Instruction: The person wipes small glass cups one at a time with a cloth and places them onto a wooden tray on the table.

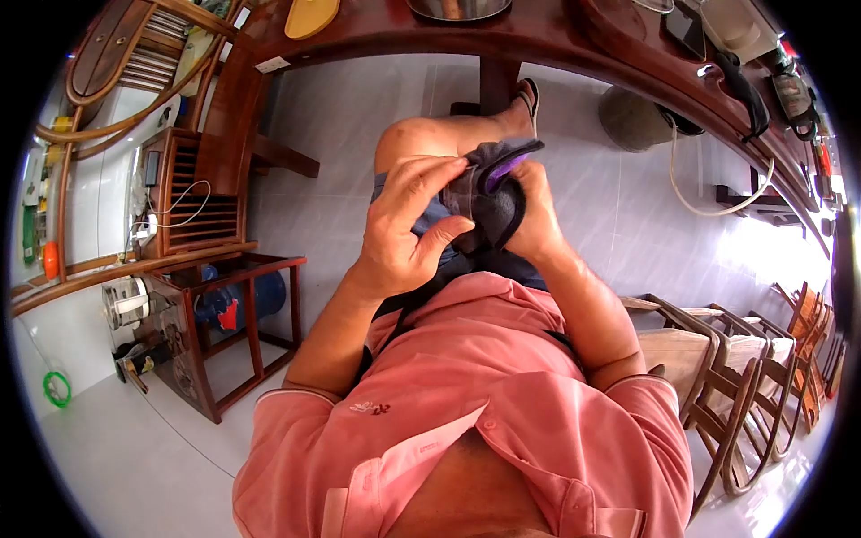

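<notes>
In front of my lap I hold a dark grey fabric item (pixel 484 202) with black edging and a purple inner side. It is folded or curled, so its exact kind does not show. My left hand (pixel 408 220) grips its left side, with the fingers at the upper edge and the thumb lower down on the cloth. Wrapped around the right side is my right hand (pixel 538 215), whose fingers are partly hidden behind the fabric. Below and behind the item, a bent leg shows with a sandal (pixel 531 94) on the foot.
A dark red wooden table (pixel 377 45) curves across the top, bearing a yellow tray (pixel 310 16) and a metal pan (pixel 459 9). A grey bin (pixel 628 118) stands under it. Wooden chairs (pixel 717 359) line the right; a wooden frame (pixel 215 341) with a blue water bottle (pixel 269 296) stands left.
</notes>
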Demonstrator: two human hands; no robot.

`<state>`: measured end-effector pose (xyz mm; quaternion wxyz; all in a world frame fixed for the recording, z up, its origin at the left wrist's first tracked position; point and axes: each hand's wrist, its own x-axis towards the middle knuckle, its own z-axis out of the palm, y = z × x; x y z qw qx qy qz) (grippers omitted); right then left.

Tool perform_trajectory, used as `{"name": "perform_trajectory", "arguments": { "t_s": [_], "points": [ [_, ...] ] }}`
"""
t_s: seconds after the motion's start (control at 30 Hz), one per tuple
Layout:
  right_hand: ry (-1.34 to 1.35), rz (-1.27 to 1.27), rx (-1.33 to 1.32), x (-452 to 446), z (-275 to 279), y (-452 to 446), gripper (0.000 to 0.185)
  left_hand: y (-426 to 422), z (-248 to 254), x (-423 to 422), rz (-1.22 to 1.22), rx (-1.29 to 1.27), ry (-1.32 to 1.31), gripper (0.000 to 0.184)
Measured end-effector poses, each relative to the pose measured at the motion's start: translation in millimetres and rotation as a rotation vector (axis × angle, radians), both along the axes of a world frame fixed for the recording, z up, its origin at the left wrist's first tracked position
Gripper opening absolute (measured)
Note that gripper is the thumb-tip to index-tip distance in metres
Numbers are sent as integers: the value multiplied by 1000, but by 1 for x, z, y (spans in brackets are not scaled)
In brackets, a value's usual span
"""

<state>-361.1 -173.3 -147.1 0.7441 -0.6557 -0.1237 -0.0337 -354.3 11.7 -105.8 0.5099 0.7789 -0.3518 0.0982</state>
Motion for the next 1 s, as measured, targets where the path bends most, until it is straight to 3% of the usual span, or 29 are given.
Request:
{"name": "perform_trajectory", "arguments": {
  "t_s": [0.07, 0.17, 0.37, 0.47, 0.53, 0.6, 0.67, 0.73, 0.9, 1.0],
  "points": [
    [-85, -50, -167, -3, 0, 2, 25, 1, 1, 2, -12, -18, 40, 44],
    [136, -93, -99, -8, -7, 15, 22, -3, 7, 3, -46, -109, 182, 35],
    [-287, -180, -411, -3, 3, 2, 18, -8, -4, -10, -15, -177, 446, 30],
    [-576, -215, -574, 4, -8, -5, 20, -1, -16, -11, -32, -160, 757, 35],
    [-798, -156, -688, 8, -4, -18, 20, -5, -16, -14, -47, -40, 424, 42],
    [-822, -22, -662, 11, 4, -23, 19, -5, -15, -18, -66, -40, 594, 48],
    [-798, 100, -667, 15, 9, -28, 19, 1, -21, -21, -103, -166, 1265, 54],
    [-755, 134, -684, 16, 6, -28, 19, 8, -35, -15, -200, -160, 1407, 37],
    [-634, 104, -626, 8, 15, -22, 21, -1, -43, -21, -58, -101, 1017, 46],
    [-511, 31, -497, 5, -3, -13, 25, -1, -27, -14, -24, -160, 1065, 56]
  ]
}}
